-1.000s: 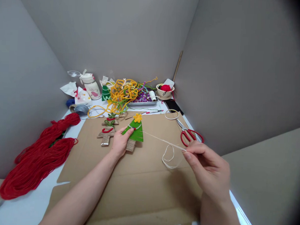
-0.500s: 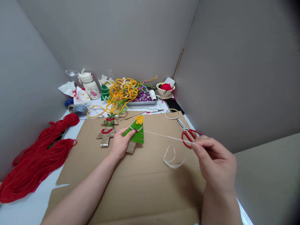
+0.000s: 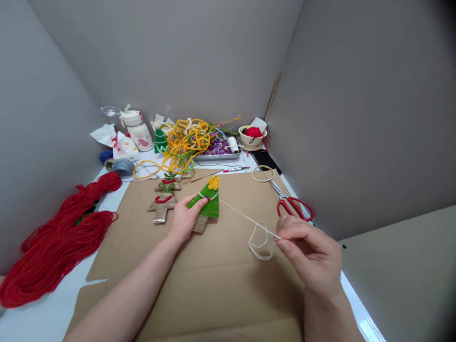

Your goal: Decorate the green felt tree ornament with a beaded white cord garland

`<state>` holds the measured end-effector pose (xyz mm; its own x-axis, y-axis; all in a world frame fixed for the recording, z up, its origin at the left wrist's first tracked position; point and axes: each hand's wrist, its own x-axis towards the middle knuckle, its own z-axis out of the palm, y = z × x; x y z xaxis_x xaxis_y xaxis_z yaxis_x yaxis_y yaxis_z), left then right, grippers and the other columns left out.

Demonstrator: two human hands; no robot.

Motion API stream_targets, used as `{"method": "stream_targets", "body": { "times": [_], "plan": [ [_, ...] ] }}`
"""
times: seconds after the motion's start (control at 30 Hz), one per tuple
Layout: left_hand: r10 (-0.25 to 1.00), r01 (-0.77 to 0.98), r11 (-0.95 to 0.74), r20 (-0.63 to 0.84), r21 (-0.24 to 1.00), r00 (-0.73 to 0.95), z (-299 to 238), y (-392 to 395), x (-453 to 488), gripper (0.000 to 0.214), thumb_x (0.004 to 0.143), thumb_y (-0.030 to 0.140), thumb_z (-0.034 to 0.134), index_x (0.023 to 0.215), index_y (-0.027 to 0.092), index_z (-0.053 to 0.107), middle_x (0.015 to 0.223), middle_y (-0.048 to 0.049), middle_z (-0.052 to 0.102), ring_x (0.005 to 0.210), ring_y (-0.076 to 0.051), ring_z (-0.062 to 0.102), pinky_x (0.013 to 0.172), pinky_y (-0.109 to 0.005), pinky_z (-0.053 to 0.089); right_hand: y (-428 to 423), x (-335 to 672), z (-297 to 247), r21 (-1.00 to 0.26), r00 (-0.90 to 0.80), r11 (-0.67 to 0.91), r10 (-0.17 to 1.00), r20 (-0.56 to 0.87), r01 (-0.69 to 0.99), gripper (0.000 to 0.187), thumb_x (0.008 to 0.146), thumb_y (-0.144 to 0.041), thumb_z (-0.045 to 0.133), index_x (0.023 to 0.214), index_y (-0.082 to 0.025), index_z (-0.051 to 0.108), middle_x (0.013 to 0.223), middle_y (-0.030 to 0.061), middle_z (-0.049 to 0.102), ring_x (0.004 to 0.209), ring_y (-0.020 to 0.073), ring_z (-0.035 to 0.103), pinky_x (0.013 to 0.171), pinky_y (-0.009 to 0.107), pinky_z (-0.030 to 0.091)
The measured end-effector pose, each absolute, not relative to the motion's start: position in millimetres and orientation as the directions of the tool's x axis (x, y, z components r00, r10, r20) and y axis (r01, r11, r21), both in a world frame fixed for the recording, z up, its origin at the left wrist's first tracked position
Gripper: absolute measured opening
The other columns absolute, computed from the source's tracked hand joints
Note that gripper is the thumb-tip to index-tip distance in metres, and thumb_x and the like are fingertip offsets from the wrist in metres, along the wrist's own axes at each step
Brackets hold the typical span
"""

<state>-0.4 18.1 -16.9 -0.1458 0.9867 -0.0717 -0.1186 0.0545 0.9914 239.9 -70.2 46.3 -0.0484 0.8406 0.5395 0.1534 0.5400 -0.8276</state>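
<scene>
The left hand lies on the brown cardboard sheet and pins the green tree ornament flat, thumb across its lower left edge and fingers under it, a closed grip on the piece. The tree's long axis runs away from the person: its twine-wrapped trunk points back toward the wrist, and its tip, topped by a yellow flower, points toward the far wall.

From the tree's red-bead band a white thread runs taut, down and to the right, to the right hand, whose thumb and forefinger pinch it shut. The slack end curls in a loop on the cardboard just left of those fingertips.

Red-handled scissors lie just beyond the right hand, near the cardboard's right edge and the side wall, so room on that side is tight. To the left of the tree, a twine-wrapped tree lies close by, and red yarn skeins sprawl on the tabletop. A yellow cord tangle crowds the far edge. The near cardboard, between the forearms, is open.
</scene>
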Motion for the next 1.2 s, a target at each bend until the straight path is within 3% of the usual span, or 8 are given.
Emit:
{"method": "stream_targets", "body": {
  "times": [0.17, 0.37, 0.53, 0.67, 0.97, 1.2],
  "plan": [
    [0.99, -0.092, 0.055, -0.067, 0.994, -0.128, -17.7, 17.2, -0.3, 0.036, 0.063, 0.038, 0.076, 0.09, 0.015, 0.071, 0.083, -0.0054, 0.072, 0.068, -0.016, 0.064, 0.063, -0.024, 0.05, -67.7, 241.9, 48.2, -0.837, -0.017, 0.537, 0.843, 0.538, 0.104, 0.006, 0.081, -0.014, 0.059, 0.079, -0.019, 0.062, 0.065, 0.0018, 0.052, 0.063, 0.0139, 0.049, 0.062, 0.031, 0.04],
    [0.986, -0.198, 0.121, -0.142, 0.973, -0.092, -16.2, 16.4, 1.2, 0.04, 0.062, 0.036, 0.077, 0.092, 0.013, 0.069, 0.082, -0.0066, 0.072, 0.065, -0.015, 0.065, 0.061, -0.024, 0.051, -65.6, 248.5, 49.4, -0.85, 0.071, 0.504, 0.852, 0.518, 0.152, 0.007, 0.082, -0.017, 0.059, 0.075, -0.019, 0.06, 0.065, 0.0007, 0.05, 0.064, 0.013, 0.047, 0.063, 0.029, 0.038],
    [0.982, -0.27, 0.163, -0.181, 0.949, -0.045, -16.9, 16.8, -2.3, 0.042, 0.063, 0.036, 0.076, 0.095, 0.011, 0.067, 0.081, -0.0076, 0.072, 0.064, -0.015, 0.065, 0.06, -0.023, 0.051, -57.9, 255.4, 43.3, -0.902, 0.215, 0.29, 0.905, 0.367, 0.32, 0.012, 0.081, -0.027, 0.063, 0.074, -0.018, 0.059, 0.07, 0.0003, 0.053, 0.063, 0.011, 0.046, 0.058, 0.023, 0.035],
    [0.977, -0.29, 0.199, -0.214, 0.936, -0.022, -16.8, 16.9, -3.5, 0.041, 0.063, 0.036, 0.077, 0.094, 0.011, 0.067, 0.081, -0.0077, 0.072, 0.063, -0.015, 0.065, 0.058, -0.023, 0.052, -52.9, 258.9, 39.3, -0.898, 0.204, 0.167, 0.942, 0.268, 0.407, 0.018, 0.082, -0.035, 0.062, 0.075, -0.018, 0.06, 0.063, -0.0018, 0.048, 0.056, 0.0089, 0.039, 0.051, 0.022, 0.03],
    [0.973, -0.215, 0.214, -0.227, 0.953, -0.037, -18.4, 18.0, -2.3, 0.041, 0.059, 0.035, 0.08, 0.092, 0.012, 0.068, 0.08, -0.006, 0.072, 0.062, -0.013, 0.065, 0.057, -0.02, 0.051, -53.0, 261.4, 39.7, -0.868, 0.212, 0.111, 0.947, 0.239, 0.484, 0.023, 0.082, -0.04, 0.06, 0.076, -0.018, 0.06, 0.063, -0.0024, 0.047, 0.056, 0.0087, 0.037, 0.051, 0.021, 0.028],
    [0.947, -0.301, 0.316, -0.317, 0.9, 0.047, -14.0, 18.8, -6.0, 0.041, 0.062, 0.035, 0.078, 0.092, 0.01, 0.066, 0.076, -0.0074, 0.072, 0.06, -0.015, 0.066, 0.056, -0.023, 0.053, -50.9, 270.6, 35.5, -0.839, 0.232, 0.045, 0.952, 0.201, 0.543, 0.026, 0.08, -0.043, 0.059, 0.079, -0.018, 0.061, 0.063, -0.0016, 0.05, 0.055, 0.0097, 0.039, 0.05, 0.021, 0.029]
  ]
}}
